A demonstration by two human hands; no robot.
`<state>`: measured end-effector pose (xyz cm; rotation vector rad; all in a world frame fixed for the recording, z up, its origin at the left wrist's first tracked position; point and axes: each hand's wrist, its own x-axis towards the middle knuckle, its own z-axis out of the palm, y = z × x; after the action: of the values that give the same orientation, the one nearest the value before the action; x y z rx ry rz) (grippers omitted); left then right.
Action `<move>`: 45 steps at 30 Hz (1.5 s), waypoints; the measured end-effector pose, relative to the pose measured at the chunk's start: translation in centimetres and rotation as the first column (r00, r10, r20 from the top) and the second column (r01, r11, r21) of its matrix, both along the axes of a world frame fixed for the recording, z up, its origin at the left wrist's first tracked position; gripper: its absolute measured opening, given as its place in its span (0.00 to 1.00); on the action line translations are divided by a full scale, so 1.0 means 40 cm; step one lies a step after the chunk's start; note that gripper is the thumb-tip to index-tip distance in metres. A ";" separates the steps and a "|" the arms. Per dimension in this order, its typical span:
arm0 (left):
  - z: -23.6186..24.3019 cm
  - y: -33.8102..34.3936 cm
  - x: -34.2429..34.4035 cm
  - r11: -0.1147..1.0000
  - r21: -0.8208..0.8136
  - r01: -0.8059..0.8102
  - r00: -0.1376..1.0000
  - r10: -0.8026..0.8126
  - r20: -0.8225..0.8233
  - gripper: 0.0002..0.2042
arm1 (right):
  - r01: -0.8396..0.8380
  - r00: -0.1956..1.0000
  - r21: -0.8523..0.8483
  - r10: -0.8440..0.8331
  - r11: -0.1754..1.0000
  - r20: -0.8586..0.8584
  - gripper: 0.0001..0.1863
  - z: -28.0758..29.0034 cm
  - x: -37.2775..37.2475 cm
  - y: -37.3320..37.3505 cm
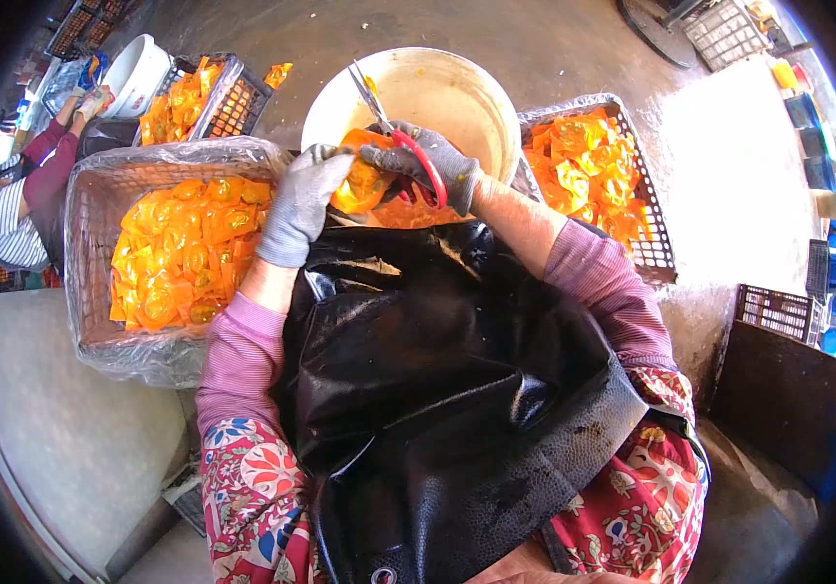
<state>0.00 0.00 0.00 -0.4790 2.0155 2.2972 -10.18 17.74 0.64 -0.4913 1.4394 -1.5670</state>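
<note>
In a grey work glove, my left hand [301, 206] is closed on the edge of an orange plastic packet [360, 191]. Scissors with red handles [424, 167] hang on my right hand [442, 164], gloved too, their blades pointing up and away. Fingers of the right hand also touch the packet, with the scissors blades clear of it. Both hands are over the near rim of a large whitish bucket [452, 102]; more orange material shows low in it. A black apron [457, 360] covers my lap.
Left of me stands a plastic-lined crate [90, 234] with many orange packets [184, 258]. Another filled crate [656, 219] is at the right, a third [243, 102] behind left. A co-worker in a striped top [14, 229] works at far left beside a white tub [136, 73].
</note>
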 end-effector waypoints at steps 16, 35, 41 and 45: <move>-0.012 0.035 -0.041 0.825 -0.066 -0.561 0.827 0.555 -0.093 0.05 | 0.084 0.996 -0.014 -0.084 0.996 -0.015 0.20 -0.024 -0.019 -0.032; -0.026 -0.052 -0.039 0.759 0.022 -0.651 0.685 0.600 -0.413 0.12 | -0.281 0.933 0.329 0.337 0.902 -0.126 0.16 0.038 -0.003 0.026; 0.053 0.018 0.010 0.944 0.114 -0.309 0.950 0.312 -0.009 0.15 | -0.226 0.947 0.191 0.262 0.955 -0.187 0.21 -0.027 -0.007 0.033; 0.031 0.024 0.012 0.897 -0.026 -0.440 0.897 0.441 0.027 0.11 | -0.203 0.780 0.246 0.309 0.948 -0.544 0.29 -0.040 -0.018 0.027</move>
<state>0.49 0.95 1.25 -1.0693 2.0883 2.4790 -10.89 18.83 -0.96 -1.0820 1.8485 -1.0933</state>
